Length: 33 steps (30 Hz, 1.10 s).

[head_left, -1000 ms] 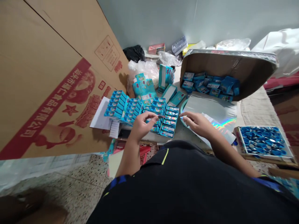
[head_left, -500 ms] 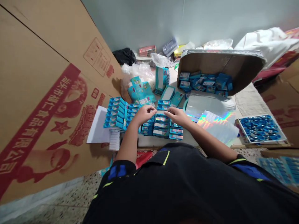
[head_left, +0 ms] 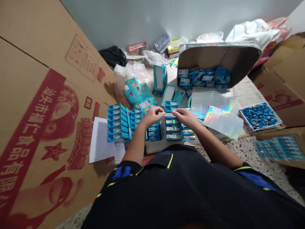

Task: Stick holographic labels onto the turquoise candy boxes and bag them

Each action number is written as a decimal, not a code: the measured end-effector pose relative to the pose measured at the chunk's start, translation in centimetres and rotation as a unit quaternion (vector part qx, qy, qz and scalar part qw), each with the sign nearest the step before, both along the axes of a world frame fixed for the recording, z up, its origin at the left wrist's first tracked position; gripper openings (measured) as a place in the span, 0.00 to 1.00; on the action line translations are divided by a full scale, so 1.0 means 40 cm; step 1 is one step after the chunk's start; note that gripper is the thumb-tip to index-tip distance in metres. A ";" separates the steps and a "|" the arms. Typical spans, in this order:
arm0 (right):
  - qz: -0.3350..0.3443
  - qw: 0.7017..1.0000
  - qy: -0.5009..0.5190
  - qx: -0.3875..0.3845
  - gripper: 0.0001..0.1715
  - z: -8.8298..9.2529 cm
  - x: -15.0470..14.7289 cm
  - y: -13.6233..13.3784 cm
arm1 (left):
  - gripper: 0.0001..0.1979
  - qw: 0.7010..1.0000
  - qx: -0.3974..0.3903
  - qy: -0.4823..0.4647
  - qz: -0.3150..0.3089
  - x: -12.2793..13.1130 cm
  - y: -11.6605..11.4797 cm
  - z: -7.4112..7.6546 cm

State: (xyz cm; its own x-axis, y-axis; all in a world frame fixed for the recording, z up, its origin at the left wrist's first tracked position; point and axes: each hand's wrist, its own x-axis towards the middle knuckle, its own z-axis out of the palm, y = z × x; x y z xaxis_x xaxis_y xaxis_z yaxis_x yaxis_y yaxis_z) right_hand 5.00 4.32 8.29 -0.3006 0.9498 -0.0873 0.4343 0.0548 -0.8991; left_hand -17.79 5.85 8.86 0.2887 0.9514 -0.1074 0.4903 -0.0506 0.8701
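My left hand and my right hand meet over a column of small blue boxes, fingertips pinched. Between them lies a thin pale strip, each hand holding one end, across the third box from the top. Lower boxes in this column carry shiny silvery strips. Left of my left hand stand more rows of blue boxes with round recesses in their faces. Another stack of blue boxes leans at the far left. My right hand partly covers the neighbouring column of boxes.
Rainbow-shiny sheets lie to the right. Behind them an open carton holds several blue packs. A white tray of blue pieces sits at the right edge. Flattened blue cartons are behind. A large printed cardboard box walls the left.
The camera view has shifted and turned a little, so the scene sits differently in the frame. Both hands stay at the same box with the pale strip between them.
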 end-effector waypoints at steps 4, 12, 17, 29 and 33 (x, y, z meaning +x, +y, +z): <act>0.004 1.000 -0.030 0.003 0.21 -0.004 -0.013 0.010 | 0.13 1.000 -0.025 -0.016 -0.010 0.000 -0.008 0.002; -0.021 0.976 -0.215 0.029 0.19 0.007 -0.045 0.009 | 0.15 0.999 -0.044 -0.019 0.003 -0.014 0.001 -0.024; -0.017 0.953 -0.299 0.045 0.18 0.016 -0.059 0.002 | 0.15 0.997 -0.067 -0.025 0.015 -0.027 0.006 -0.051; -0.013 0.936 -0.348 0.042 0.15 0.014 -0.061 0.004 | 0.21 0.972 -0.169 -0.159 0.033 -0.017 0.006 -0.114; -0.018 0.952 -0.304 0.042 0.13 0.006 -0.052 0.010 | 0.30 0.961 -0.207 -0.175 0.046 -0.003 0.000 -0.154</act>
State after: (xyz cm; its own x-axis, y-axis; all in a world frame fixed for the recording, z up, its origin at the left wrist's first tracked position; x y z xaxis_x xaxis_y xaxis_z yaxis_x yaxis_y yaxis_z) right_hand 2.92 4.71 8.52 -0.1868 0.9697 -0.1574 0.8756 0.0918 -0.4742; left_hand -17.92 5.84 2.69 0.2932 0.8707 -0.3948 0.1505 0.3657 0.9185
